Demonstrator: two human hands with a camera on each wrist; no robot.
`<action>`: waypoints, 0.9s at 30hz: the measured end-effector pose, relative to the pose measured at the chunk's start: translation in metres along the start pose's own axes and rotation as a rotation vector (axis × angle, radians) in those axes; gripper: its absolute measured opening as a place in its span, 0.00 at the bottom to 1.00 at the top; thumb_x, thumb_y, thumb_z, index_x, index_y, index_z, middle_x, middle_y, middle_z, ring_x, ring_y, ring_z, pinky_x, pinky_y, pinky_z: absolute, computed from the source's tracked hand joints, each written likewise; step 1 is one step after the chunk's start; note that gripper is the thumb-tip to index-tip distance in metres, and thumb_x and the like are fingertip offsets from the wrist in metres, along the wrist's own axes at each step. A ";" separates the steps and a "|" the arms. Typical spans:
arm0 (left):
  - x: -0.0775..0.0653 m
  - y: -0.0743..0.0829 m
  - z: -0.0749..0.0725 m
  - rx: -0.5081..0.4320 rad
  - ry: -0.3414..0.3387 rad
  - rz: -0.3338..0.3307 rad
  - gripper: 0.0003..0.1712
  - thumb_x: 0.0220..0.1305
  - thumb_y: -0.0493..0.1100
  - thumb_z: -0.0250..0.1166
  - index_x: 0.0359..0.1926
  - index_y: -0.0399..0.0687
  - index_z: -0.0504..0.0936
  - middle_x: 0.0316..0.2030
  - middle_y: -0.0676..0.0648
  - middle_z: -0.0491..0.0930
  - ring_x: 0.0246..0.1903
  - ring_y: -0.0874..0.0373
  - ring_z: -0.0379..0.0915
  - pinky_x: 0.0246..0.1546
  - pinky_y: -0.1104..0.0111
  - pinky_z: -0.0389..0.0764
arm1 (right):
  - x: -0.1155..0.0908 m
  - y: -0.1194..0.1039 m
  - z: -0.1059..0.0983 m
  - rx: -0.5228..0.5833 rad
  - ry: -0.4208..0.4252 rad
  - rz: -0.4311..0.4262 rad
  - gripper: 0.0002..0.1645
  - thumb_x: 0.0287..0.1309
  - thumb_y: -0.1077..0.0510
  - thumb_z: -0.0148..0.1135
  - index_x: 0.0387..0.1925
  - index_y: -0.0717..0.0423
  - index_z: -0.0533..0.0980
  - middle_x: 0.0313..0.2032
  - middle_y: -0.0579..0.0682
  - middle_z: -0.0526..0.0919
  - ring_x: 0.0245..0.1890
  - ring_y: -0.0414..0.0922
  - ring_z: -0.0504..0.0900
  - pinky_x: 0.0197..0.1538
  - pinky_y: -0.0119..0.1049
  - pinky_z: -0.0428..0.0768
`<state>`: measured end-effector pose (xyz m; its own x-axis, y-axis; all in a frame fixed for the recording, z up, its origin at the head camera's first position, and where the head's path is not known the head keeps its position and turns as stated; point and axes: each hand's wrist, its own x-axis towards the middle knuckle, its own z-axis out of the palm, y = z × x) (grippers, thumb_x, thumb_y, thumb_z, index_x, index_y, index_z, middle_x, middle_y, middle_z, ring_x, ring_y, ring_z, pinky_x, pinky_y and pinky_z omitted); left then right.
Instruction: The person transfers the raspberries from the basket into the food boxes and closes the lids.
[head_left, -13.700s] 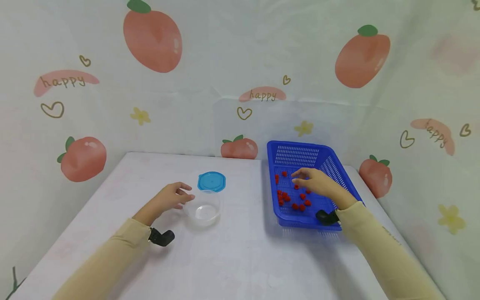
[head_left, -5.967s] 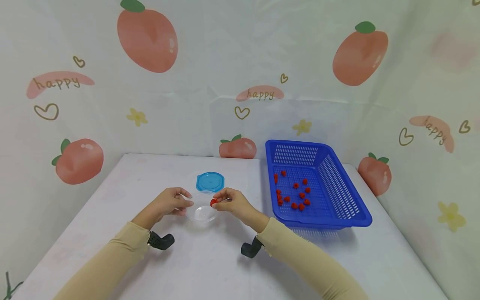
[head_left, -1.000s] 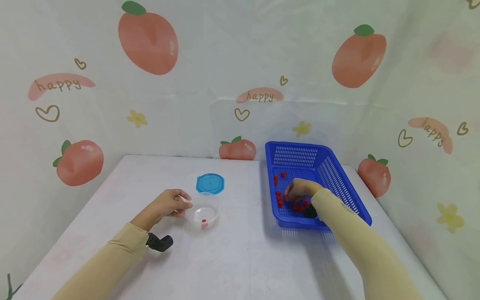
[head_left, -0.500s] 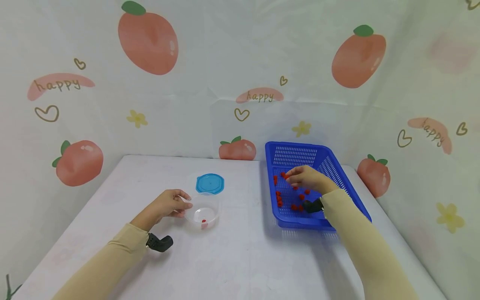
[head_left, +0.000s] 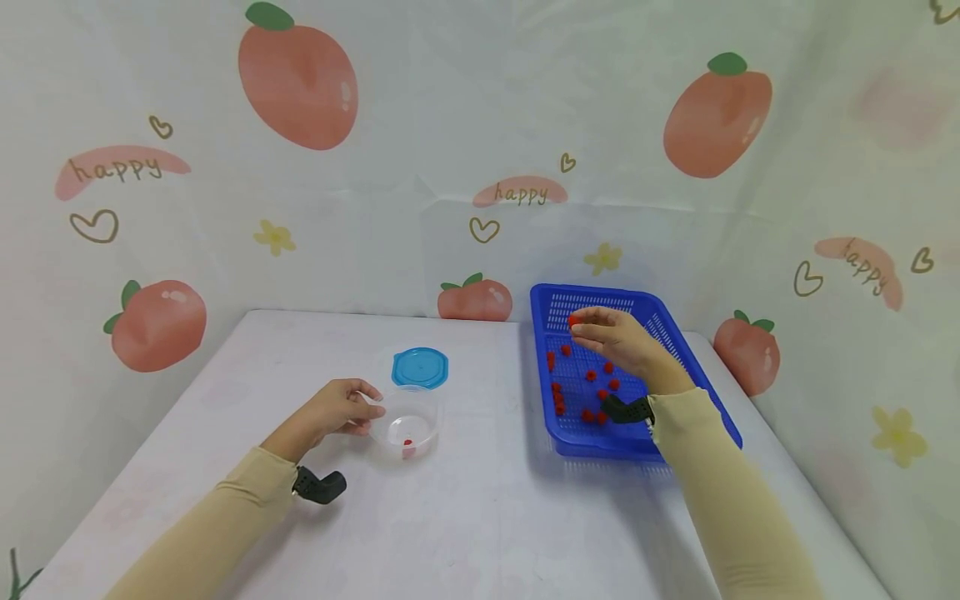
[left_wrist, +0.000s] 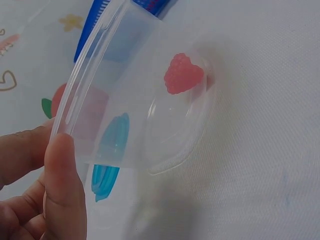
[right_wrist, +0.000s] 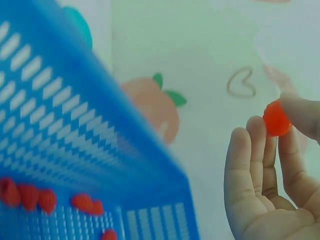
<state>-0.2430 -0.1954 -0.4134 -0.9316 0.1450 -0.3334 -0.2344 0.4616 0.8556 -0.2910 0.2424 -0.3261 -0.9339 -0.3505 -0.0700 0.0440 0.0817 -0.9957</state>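
Note:
My left hand [head_left: 341, 408] pinches the rim of a clear plastic tub [head_left: 408, 421] standing on the white table. Inside the tub lies one raspberry [left_wrist: 183, 74], seen through the wall in the left wrist view. Over the blue basket [head_left: 551, 425], my right hand [head_left: 622, 340] holds another raspberry [right_wrist: 276, 118] between thumb and fingertip, its other fingers held out. Several more raspberries [head_left: 591, 376] are scattered over the basket floor, mostly towards its left and front.
A blue lid [head_left: 421, 367] lies flat on the table [head_left: 480, 517] just behind the tub. Behind the table hangs a white cloth [head_left: 390, 167] printed with fruit and hearts. The basket's raised walls surround the loose raspberries.
My right hand has risen from the basket floor with a raspberry pinched in its fingers. Since the older frames, one raspberry has come into the tub. My left hand stays at the rim.

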 end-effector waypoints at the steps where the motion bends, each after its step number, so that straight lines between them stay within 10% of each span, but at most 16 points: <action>1: 0.000 0.000 0.000 0.000 0.000 0.000 0.25 0.59 0.41 0.69 0.53 0.34 0.73 0.26 0.48 0.74 0.25 0.59 0.75 0.30 0.72 0.83 | -0.001 -0.001 0.003 0.013 -0.002 -0.007 0.09 0.67 0.64 0.55 0.48 0.56 0.70 0.45 0.45 0.73 0.49 0.40 0.76 0.58 0.31 0.76; 27: -0.002 0.001 -0.001 -0.020 -0.006 0.010 0.24 0.59 0.40 0.69 0.53 0.33 0.72 0.25 0.48 0.73 0.23 0.60 0.75 0.29 0.72 0.82 | -0.010 -0.002 0.117 0.221 0.003 -0.105 0.10 0.63 0.69 0.57 0.40 0.52 0.76 0.43 0.47 0.77 0.47 0.43 0.78 0.55 0.32 0.79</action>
<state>-0.2412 -0.1957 -0.4114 -0.9321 0.1547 -0.3274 -0.2308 0.4430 0.8663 -0.2403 0.1369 -0.3304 -0.9385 -0.3435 0.0349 0.0223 -0.1611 -0.9867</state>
